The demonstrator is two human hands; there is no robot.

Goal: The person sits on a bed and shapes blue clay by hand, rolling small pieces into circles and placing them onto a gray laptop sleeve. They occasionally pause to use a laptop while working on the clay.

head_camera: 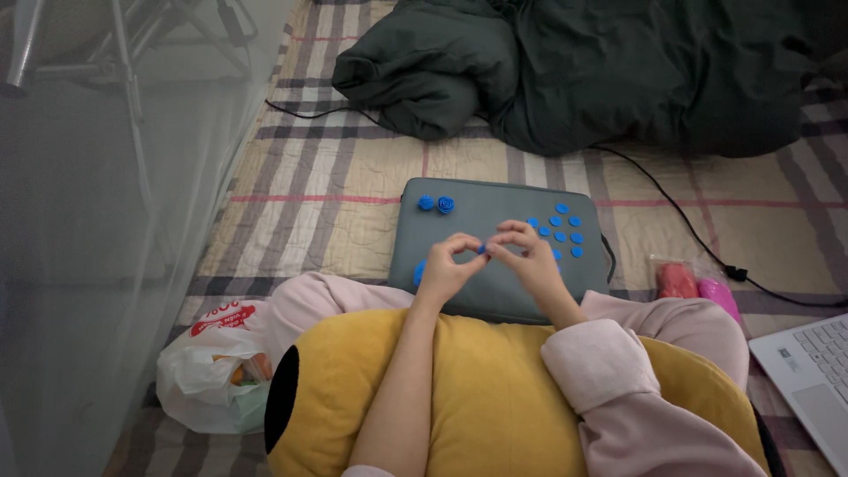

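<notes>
Small blue piece (482,250) pinched between the fingertips of both hands, held just above the grey padded case (495,216). Left hand (448,268) and right hand (528,256) meet tip to tip, each grip closed on the piece from its own side. Piece too small to tell any long axis. Blue discs (560,231) lying just beyond the right hand; two blue rosettes (436,204) farther, beyond the left.

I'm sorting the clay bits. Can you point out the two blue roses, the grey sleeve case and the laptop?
blue roses (446,204): head view, on the right-hand rose's petals.
grey sleeve case (495,212): head view, on its bare top face.
laptop (817,362): head view, on its keyboard deck.
</notes>
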